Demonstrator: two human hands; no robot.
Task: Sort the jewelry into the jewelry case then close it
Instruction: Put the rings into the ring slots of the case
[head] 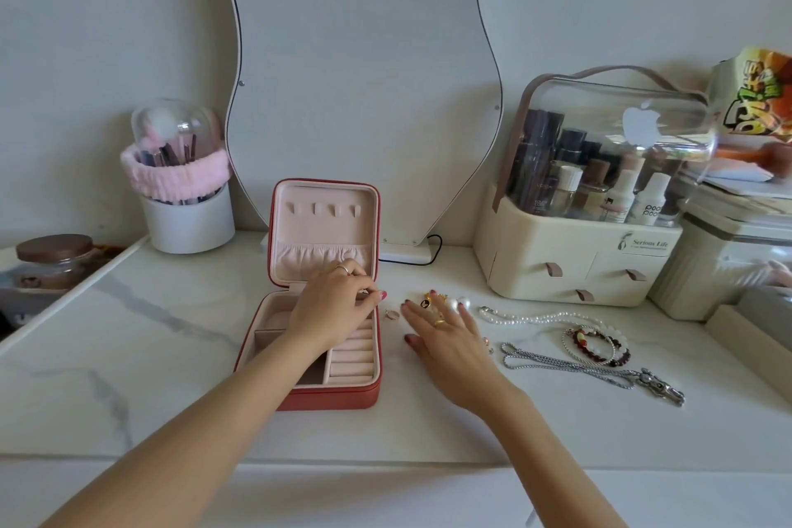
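A red jewelry case [343, 397] with pink lining stands open on the marble table, its lid upright. My left hand [332, 311] hovers over the case's far right corner, fingertips pinched together on something small that I cannot make out. My right hand [445, 341] lies flat with spread fingers on the table just right of the case, fingertips among small rings and earrings [433, 299]. A small ring [391, 314] sits between my hands. A pearl necklace [540, 318], beaded bracelets [598, 345] and a silver chain [600, 373] lie to the right.
A wavy mirror [360, 77] stands behind the case, its base and black cable beside the lid. A cream cosmetics organiser [574, 266] with drawers sits at the back right, a white brush holder [188, 223] at the back left. A brown-lidded jar [53, 259] is at the far left.
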